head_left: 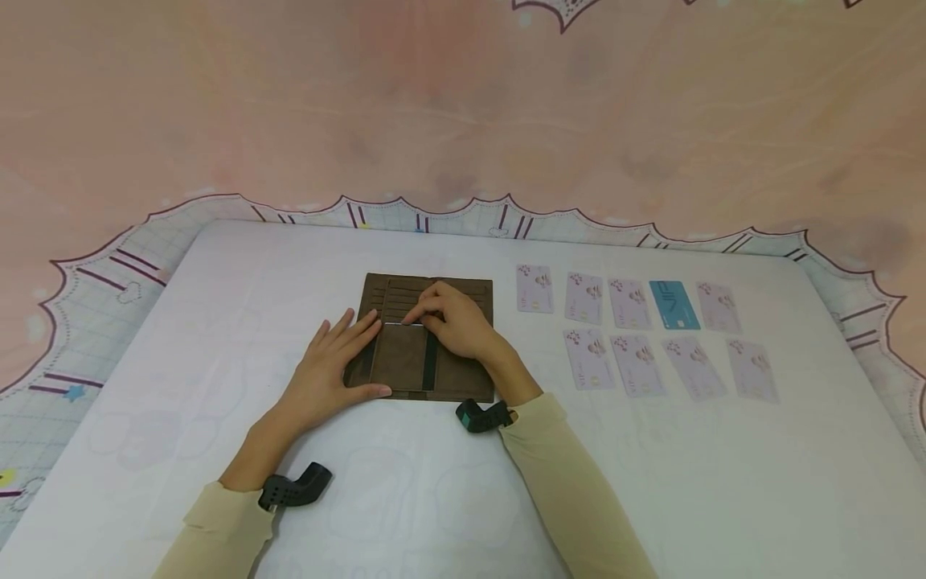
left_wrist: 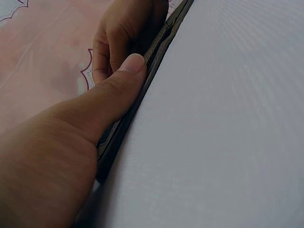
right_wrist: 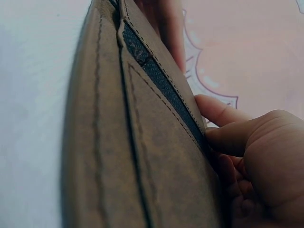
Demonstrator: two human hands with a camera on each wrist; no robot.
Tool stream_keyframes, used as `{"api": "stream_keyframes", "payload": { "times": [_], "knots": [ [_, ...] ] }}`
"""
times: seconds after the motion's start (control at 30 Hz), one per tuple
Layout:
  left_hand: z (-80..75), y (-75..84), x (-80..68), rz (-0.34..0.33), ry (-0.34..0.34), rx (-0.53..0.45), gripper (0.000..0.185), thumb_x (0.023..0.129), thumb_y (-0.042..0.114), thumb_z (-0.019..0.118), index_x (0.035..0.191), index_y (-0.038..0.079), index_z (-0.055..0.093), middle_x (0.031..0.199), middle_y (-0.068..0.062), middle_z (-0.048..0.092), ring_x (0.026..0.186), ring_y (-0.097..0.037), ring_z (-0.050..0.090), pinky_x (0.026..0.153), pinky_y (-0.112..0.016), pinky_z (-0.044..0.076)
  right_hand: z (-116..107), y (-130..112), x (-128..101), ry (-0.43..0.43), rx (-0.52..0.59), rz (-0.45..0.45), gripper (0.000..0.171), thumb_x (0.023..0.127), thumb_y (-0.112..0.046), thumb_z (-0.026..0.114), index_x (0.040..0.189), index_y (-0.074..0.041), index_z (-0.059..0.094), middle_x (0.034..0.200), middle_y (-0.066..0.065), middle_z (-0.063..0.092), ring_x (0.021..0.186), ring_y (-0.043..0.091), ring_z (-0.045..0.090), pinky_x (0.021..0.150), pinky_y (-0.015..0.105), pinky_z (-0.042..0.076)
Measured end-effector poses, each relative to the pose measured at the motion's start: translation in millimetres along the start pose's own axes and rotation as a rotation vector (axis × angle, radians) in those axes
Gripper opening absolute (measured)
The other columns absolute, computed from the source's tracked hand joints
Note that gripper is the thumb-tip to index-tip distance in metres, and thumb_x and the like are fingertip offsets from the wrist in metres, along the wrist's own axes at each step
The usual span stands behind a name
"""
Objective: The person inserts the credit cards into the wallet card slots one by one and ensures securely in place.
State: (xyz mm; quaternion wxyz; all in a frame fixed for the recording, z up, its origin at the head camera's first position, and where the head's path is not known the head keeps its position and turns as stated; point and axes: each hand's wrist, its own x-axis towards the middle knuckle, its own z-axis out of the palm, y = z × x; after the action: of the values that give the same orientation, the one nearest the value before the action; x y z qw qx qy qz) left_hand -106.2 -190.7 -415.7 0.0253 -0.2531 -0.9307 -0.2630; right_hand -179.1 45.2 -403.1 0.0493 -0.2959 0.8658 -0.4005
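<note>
A brown wallet [head_left: 399,359] lies open on the white table [head_left: 405,498], its card slots facing up. My left hand [head_left: 327,371] rests flat on the wallet's left part, fingers straight and thumb along its near edge. The left wrist view shows that thumb [left_wrist: 124,74] against the wallet's edge [left_wrist: 159,48]. My right hand [head_left: 456,323] lies on the wallet's right half, its fingers curled. They pinch the thin white edge of a card [head_left: 395,323] at a slot, the rest of the card hidden. In the right wrist view the wallet [right_wrist: 142,161] fills the frame beside my right hand [right_wrist: 261,161].
Two rows of several pale lilac cards [head_left: 637,363] lie on the table right of the wallet, with one blue card [head_left: 673,305] in the far row. A pink cloth with a scalloped border [head_left: 434,211] lies beyond the table's far edge.
</note>
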Motion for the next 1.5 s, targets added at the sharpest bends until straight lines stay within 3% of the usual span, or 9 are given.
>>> {"api": "stream_keyframes", "payload": {
  "times": [0.8, 0.93, 1.07, 1.17, 1.37, 1.5],
  "knots": [
    [-0.4, 0.4, 0.0, -0.009, -0.005, 0.004, 0.093, 0.072, 0.043, 0.081, 0.147, 0.006, 0.038, 0.154, -0.01, 0.029, 0.143, -0.034, 0.014, 0.115, -0.051, 0.002, -1, -5, 0, 0.004, -0.035, 0.017, 0.02, 0.096, -0.006, 0.056, 0.101, -0.014, 0.074, 0.11, 0.002, 0.058, 0.104, 0.016, 0.054, 0.093, 0.03, 0.044],
    [-0.4, 0.3, -0.3, -0.015, -0.012, 0.001, 0.094, 0.072, 0.043, 0.081, 0.147, 0.006, 0.038, 0.154, -0.009, 0.029, 0.144, -0.033, 0.013, 0.115, -0.051, 0.001, -11, -7, 0, 0.054, 0.032, 0.024, 0.02, 0.096, -0.006, 0.056, 0.105, -0.012, 0.072, 0.107, 0.002, 0.062, 0.098, 0.014, 0.056, 0.086, 0.029, 0.046],
    [-0.5, 0.4, 0.1, -0.022, -0.018, 0.0, 0.095, 0.073, 0.044, 0.081, 0.147, 0.007, 0.037, 0.155, -0.01, 0.028, 0.144, -0.033, 0.012, 0.115, -0.05, 0.0, -28, 0, -4, 0.13, 0.057, 0.038, 0.019, 0.096, -0.008, 0.057, 0.107, -0.012, 0.072, 0.105, 0.0, 0.065, 0.099, 0.013, 0.057, 0.09, 0.028, 0.046],
    [-0.1, 0.3, 0.3, -0.022, -0.014, 0.003, 0.095, 0.072, 0.044, 0.081, 0.147, 0.006, 0.036, 0.154, -0.01, 0.028, 0.144, -0.033, 0.012, 0.115, -0.05, 0.001, -44, 7, -9, 0.172, 0.061, 0.053, 0.018, 0.096, -0.009, 0.058, 0.107, -0.01, 0.072, 0.105, 0.002, 0.065, 0.101, 0.014, 0.057, 0.092, 0.03, 0.045],
    [0.1, 0.1, -0.2, -0.022, -0.014, 0.002, 0.095, 0.072, 0.045, 0.08, 0.148, 0.006, 0.036, 0.155, -0.009, 0.028, 0.144, -0.032, 0.012, 0.115, -0.049, 0.0, -75, 27, -21, 0.238, 0.035, 0.118, 0.017, 0.095, -0.008, 0.059, 0.107, -0.006, 0.07, 0.103, 0.007, 0.064, 0.093, 0.019, 0.056, 0.081, 0.034, 0.05],
    [0.7, -0.8, -0.3, -0.024, -0.016, 0.001, 0.095, 0.073, 0.046, 0.08, 0.148, 0.007, 0.036, 0.155, -0.008, 0.027, 0.144, -0.032, 0.011, 0.115, -0.049, 0.0, -93, 42, -30, 0.285, 0.04, 0.173, 0.02, 0.095, -0.01, 0.061, 0.112, -0.005, 0.067, 0.108, 0.009, 0.062, 0.099, 0.021, 0.055, 0.085, 0.036, 0.05]
  ]
}}
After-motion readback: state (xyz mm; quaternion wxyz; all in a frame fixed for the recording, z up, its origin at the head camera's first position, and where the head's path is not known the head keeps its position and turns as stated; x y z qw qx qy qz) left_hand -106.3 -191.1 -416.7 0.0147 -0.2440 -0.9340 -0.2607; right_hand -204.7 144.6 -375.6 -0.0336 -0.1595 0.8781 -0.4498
